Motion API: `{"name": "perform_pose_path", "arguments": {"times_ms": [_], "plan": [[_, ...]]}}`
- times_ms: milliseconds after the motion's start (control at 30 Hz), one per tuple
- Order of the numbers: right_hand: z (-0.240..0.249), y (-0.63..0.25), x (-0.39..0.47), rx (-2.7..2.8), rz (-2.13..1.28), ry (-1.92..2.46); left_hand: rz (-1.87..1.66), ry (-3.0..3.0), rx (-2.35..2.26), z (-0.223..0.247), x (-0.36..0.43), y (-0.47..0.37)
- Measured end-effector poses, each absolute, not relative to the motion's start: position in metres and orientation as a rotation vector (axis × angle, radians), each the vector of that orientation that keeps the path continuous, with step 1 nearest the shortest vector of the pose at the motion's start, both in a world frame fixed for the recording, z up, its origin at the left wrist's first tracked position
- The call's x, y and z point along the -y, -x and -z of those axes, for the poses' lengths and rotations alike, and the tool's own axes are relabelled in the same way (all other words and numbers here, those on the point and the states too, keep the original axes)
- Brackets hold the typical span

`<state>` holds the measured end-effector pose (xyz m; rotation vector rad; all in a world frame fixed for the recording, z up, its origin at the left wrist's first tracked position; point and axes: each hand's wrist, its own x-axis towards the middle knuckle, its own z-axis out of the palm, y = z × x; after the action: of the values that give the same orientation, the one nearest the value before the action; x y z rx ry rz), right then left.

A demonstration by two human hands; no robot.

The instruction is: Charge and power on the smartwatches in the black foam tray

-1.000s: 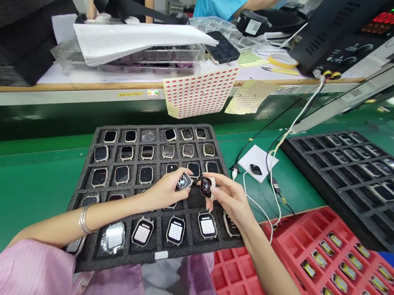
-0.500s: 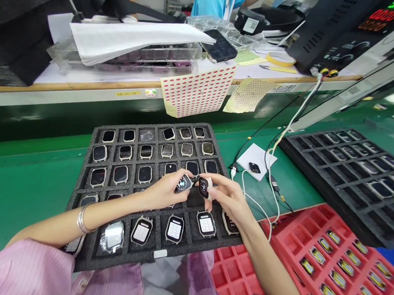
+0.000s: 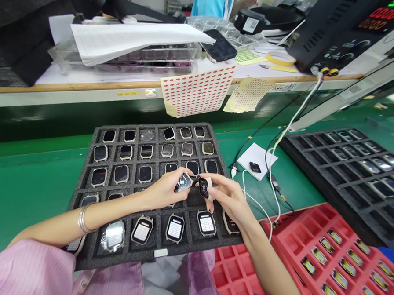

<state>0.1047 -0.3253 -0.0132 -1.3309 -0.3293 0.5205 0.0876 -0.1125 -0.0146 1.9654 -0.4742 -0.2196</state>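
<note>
My left hand (image 3: 166, 187) is closed around a smartwatch body (image 3: 183, 182) with a lit dial on its screen. Close beside it, my right hand (image 3: 229, 195) pinches a second smartwatch body (image 3: 204, 187), its lit screen turned toward the left. Both are held over a dark grey foam tray (image 3: 118, 258) whose compartments hold several strapless watch bodies. In the front row, some screens such as that of one watch (image 3: 175, 228) show a white page. My left forearm covers part of the tray's lower rows.
Right of the tray, a small black device (image 3: 255, 167) lies on white paper (image 3: 265, 157) among cables (image 3: 276, 143). Red trays (image 3: 288, 231) and another dark foam tray (image 3: 314, 180) stand at right. A shelf (image 3: 87, 89) carries papers, a phone (image 3: 220, 46) and a power supply (image 3: 321, 35). Someone in blue is behind.
Both hands stay almost in place with their watches. The co-worker behind the shelf has moved an arm, and a hand now shows there.
</note>
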Motion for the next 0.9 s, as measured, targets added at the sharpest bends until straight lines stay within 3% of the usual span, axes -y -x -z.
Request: {"name": "perform_pose_path", "arguments": {"times_ms": [900], "plan": [[0.0112, -0.1022, 0.3245, 0.301, -0.523, 1.316, 0.245, -1.854, 0.304, 0.0159, 0.1157, -0.0853]]}}
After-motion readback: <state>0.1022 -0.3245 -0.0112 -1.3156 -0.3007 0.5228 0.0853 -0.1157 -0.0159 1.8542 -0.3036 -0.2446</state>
